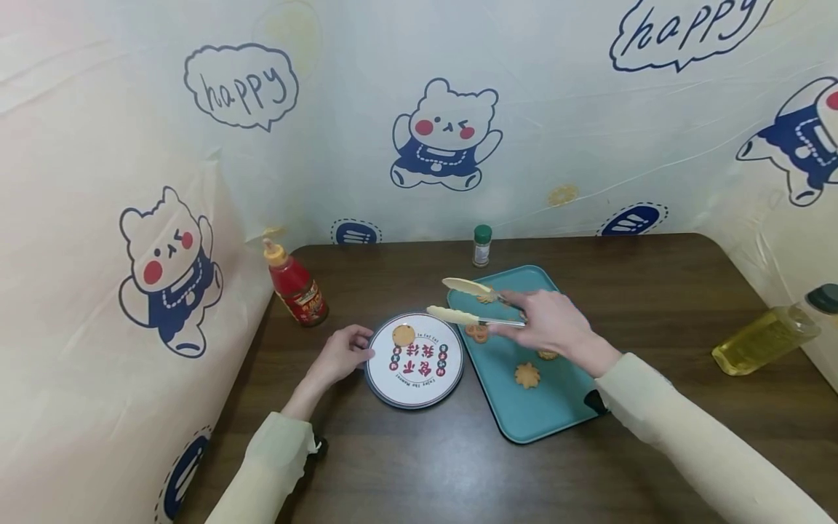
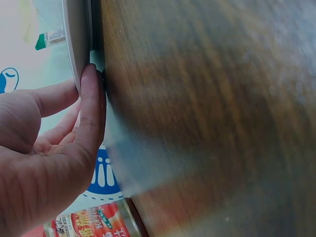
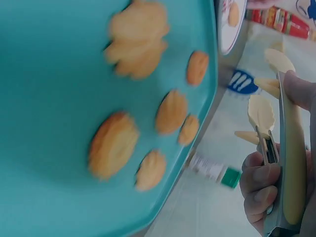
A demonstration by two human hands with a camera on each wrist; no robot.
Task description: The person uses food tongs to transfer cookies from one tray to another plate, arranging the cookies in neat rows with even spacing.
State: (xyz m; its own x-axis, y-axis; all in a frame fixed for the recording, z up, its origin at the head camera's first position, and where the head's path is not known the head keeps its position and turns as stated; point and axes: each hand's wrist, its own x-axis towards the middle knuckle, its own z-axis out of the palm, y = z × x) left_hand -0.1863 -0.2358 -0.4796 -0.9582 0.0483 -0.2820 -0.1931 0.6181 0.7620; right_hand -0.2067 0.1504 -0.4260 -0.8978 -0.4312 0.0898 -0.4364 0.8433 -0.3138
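At the left rim of a round white plate (image 1: 419, 389) with a dark edge and printed lettering, my left hand (image 1: 339, 358) pinches the rim between thumb and fingers, as the left wrist view also shows. One round cookie (image 1: 403, 335) lies on the plate's upper left. My right hand (image 1: 556, 326) grips metal tongs (image 3: 292, 163) with cream tips. Their arms are spread apart, with nothing between the tips, over the left side of a teal tray (image 1: 517, 429). Several cookies rest on the tray, among them a flower-shaped cookie (image 1: 527, 375); the right hand hides part of the tray.
Left of the plate stands a red sauce bottle (image 1: 300, 291) with a yellow cap. A small green-capped jar (image 1: 481, 247) is behind the tray. An oil bottle (image 1: 766, 338) stands at the right of the brown table (image 1: 419, 480). Printed sheeting (image 1: 327, 145) surrounds the table's back and sides.
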